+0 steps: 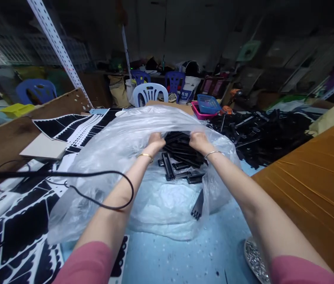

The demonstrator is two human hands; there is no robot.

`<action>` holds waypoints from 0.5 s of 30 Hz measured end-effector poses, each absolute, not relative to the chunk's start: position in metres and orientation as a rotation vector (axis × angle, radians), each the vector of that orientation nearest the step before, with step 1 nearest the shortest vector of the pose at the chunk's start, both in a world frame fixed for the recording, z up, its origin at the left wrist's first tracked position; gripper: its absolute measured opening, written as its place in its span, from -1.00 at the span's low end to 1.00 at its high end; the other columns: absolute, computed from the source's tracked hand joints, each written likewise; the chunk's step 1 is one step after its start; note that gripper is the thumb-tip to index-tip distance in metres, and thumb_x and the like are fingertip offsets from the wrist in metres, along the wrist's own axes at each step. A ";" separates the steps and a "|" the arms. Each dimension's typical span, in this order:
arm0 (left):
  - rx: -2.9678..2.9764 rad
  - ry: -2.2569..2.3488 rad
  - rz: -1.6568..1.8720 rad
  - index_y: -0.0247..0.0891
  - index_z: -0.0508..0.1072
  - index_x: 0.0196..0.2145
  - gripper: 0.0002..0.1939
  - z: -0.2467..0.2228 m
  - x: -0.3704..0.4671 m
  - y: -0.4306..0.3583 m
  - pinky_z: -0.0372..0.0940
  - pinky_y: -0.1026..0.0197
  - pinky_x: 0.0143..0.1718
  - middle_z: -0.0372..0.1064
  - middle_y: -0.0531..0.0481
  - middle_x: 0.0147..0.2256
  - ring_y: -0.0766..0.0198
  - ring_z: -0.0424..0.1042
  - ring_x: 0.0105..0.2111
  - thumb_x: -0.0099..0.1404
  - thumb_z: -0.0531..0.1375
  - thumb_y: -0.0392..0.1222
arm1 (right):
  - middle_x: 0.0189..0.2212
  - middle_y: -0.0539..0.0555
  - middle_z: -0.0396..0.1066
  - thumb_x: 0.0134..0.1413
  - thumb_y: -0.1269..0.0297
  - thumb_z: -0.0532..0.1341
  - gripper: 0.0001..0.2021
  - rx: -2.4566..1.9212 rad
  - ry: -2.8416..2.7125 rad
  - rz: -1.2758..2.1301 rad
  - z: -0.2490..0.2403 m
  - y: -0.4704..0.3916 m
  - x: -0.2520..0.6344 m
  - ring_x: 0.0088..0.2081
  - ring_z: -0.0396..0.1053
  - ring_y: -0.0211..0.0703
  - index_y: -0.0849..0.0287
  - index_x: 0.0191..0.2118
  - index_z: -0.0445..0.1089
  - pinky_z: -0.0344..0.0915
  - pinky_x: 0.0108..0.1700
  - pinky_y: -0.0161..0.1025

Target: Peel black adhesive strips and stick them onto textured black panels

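A large clear plastic bag (108, 146) lies on the blue table (161, 256) with its mouth toward me. My left hand (156, 141) is closed on the upper edge of the opening at its left. Closed on the same edge, farther right, is my right hand (199, 141). Between and below the hands, a pile of black plastic pieces (181, 148) shows inside the bag. One black piece (197, 207) lies apart, near the bag's front right edge. The fingertips of both hands are hidden.
Black sheets with white scalloped edges (22, 225) cover the left side. A black cable (96, 173) loops over my left forearm. At right are an orange-brown covered block (311, 189), a dish of small metal parts (255, 256) and more black pieces (252, 130). Chairs (151, 92) stand behind.
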State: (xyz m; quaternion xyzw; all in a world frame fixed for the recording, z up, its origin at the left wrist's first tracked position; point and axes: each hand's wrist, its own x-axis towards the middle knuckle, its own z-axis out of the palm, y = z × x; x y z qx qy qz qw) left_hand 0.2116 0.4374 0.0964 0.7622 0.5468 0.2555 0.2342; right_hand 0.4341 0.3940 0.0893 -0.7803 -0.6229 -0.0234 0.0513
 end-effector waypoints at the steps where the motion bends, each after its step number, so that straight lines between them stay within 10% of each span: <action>1: 2.131 1.493 0.679 -0.30 0.55 -0.14 -0.72 0.088 0.214 0.429 0.28 0.13 0.02 0.52 -0.21 -0.14 0.00 0.44 -0.03 0.21 0.18 -0.25 | -0.05 0.33 0.47 0.19 0.21 0.14 -0.67 -2.354 -1.915 -0.039 0.081 0.392 0.425 0.04 0.37 0.05 0.30 -0.05 0.48 0.19 0.07 -0.23; 8: 2.231 1.492 0.560 -0.35 0.43 -0.01 -0.62 0.026 0.210 0.334 0.28 0.01 0.06 0.46 -0.27 -0.11 -0.05 0.39 0.01 0.22 0.18 -0.21 | -0.11 0.48 0.46 0.21 -0.23 -0.02 -0.30 -2.375 -1.822 0.051 0.055 0.347 0.382 0.00 0.40 0.21 0.42 -0.11 0.47 0.23 0.01 -0.07; 15: 2.250 1.425 0.528 -0.33 0.42 0.04 -0.43 0.012 0.164 0.275 0.19 -0.05 0.19 0.32 -0.28 0.11 -0.11 0.23 0.19 0.00 0.21 -0.44 | -0.10 0.28 0.50 0.30 0.02 0.02 -0.55 -2.130 -1.990 0.181 0.027 0.253 0.334 0.03 0.37 0.09 0.24 0.07 0.38 0.25 0.03 -0.10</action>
